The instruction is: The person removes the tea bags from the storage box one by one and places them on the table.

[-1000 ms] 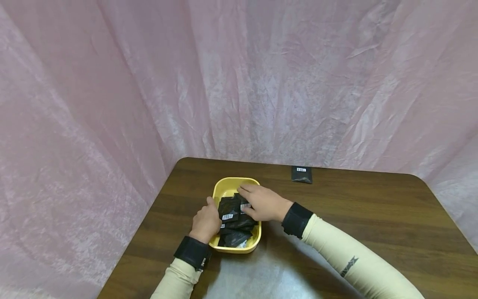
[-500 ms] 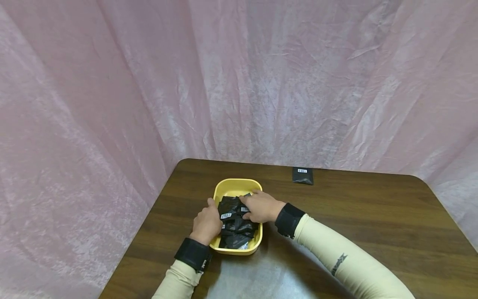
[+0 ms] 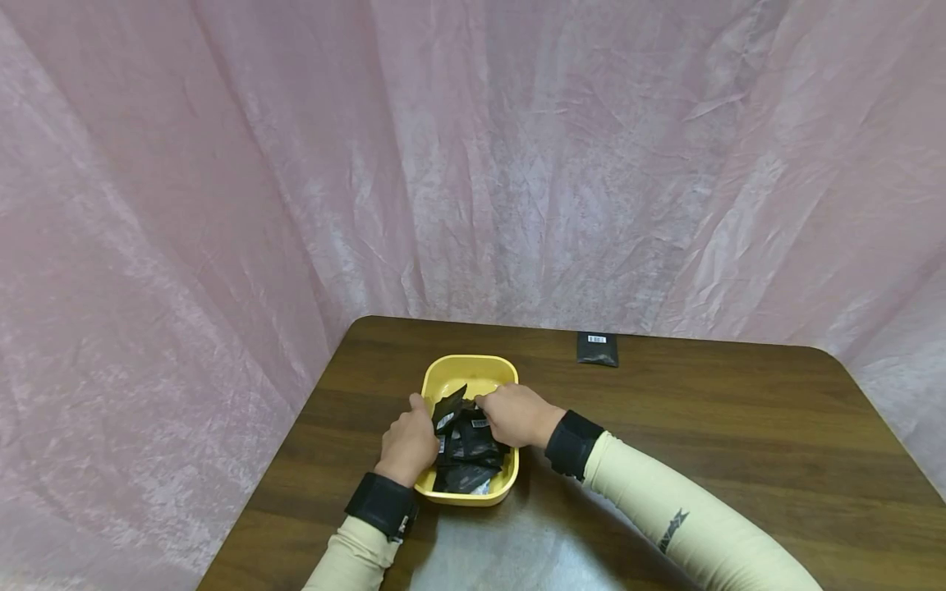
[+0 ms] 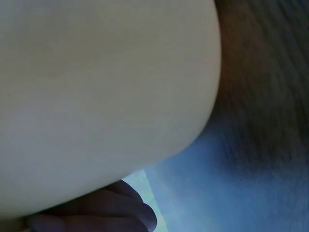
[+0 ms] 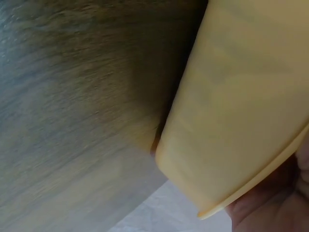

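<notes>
A yellow plastic bin (image 3: 473, 364) stands on the table, holding several flat black packets (image 3: 473, 443) with white barcode labels. My left hand (image 3: 408, 447) grips the bin's left side; in the left wrist view its curled fingers (image 4: 111, 210) show low in the frame. My right hand (image 3: 517, 414) reaches over the right rim, its fingers curled at a black packet inside; the fingertips are partly hidden. One packet at the left of the pile tilts up. The right wrist view shows the bin's outer wall (image 5: 241, 106) and part of my right hand (image 5: 275, 208) at the rim.
A single black packet (image 3: 597, 349) lies at the back edge of the brown wooden table (image 3: 702, 427). Behind the table hangs a pink curtain (image 3: 517, 164). Light reflects off the tabletop in front of the bin.
My right hand has drawn back toward the bin's right rim and its fingers have curled in. Packets in the bin have shifted, one tilting up at the left. My left hand stays put.
</notes>
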`<state>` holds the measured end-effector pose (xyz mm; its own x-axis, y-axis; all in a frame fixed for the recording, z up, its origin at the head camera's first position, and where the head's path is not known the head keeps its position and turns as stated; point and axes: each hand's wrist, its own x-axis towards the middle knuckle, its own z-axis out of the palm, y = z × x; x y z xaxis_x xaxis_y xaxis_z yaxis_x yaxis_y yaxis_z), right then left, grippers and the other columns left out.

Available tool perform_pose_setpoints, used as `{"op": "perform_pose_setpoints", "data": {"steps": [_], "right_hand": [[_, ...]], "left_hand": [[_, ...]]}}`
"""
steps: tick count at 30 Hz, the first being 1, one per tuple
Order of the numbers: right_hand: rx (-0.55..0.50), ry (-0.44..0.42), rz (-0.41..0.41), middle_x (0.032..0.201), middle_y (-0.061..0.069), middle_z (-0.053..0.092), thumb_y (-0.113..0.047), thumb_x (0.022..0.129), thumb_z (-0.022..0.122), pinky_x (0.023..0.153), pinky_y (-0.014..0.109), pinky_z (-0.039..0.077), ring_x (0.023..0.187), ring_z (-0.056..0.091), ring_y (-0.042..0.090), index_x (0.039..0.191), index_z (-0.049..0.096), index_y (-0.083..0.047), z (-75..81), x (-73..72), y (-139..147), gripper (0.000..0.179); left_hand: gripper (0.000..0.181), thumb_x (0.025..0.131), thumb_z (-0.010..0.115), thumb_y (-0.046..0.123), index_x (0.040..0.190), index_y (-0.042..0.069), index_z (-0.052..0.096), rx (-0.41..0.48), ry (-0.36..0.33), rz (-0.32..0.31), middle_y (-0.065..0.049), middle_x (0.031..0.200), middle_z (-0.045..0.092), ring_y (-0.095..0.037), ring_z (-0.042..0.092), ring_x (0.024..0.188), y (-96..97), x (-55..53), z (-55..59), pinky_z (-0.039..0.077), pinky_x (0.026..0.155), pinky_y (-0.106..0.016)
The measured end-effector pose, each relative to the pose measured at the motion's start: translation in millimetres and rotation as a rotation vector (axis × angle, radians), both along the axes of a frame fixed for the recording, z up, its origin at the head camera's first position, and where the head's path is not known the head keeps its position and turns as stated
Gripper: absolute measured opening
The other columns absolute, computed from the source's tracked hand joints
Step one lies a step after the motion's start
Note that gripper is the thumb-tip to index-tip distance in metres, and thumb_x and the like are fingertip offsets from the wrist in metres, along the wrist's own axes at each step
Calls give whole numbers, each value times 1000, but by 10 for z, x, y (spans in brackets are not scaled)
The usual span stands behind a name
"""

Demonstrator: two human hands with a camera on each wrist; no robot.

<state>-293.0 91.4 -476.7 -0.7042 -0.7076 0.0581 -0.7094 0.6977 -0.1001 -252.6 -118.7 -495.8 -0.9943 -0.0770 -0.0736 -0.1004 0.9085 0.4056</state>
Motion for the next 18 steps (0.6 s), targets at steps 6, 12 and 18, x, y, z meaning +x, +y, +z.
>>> {"op": "perform_pose_setpoints", "data": {"steps": [6,12,18], "right_hand": [[-10,39,-18,76,0,68,-7,96,64,71,39,59,69,65,15,111,75,-8,6,38,25,18],[-87,109,-11,77,0,69,-5,96,63,72,40,58,70,66,15,108,75,-8,47,71,81,17],[-241,201,2,92,-1,78,-9,101,62,84,44,59,86,76,17,108,75,-11,193,129,220,15]], "left_hand": [[47,87,77,8,121,2,45,-9,-12,0,-22,93,72,-37,71,80,24,-17,-12,53,68,-52],[49,85,79,8,120,2,44,-13,16,1,-22,92,71,-38,71,80,25,-19,-36,53,68,-52],[50,86,77,6,123,2,44,9,6,9,-24,96,71,-39,70,82,14,0,-24,54,69,-52]]}}
